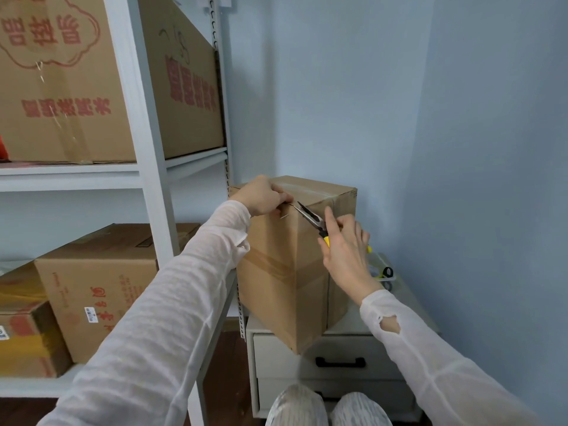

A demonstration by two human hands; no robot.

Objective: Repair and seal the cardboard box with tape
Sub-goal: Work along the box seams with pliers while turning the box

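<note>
Brown and tall, the cardboard box (285,272) stands on the white drawer cabinet (353,348), just beside the white metal shelf rack (153,179), with one corner turned toward you. Your left hand (261,196) curls over the box's top near edge and grips it. Your right hand (345,247) holds the yellow-handled long-nose pliers (309,216), forefinger raised. The plier tips reach that same top edge, right next to your left fingertips. Clear tape (307,192) runs across the box's top face. Your hands are apart, joined only by the tool's reach.
</note>
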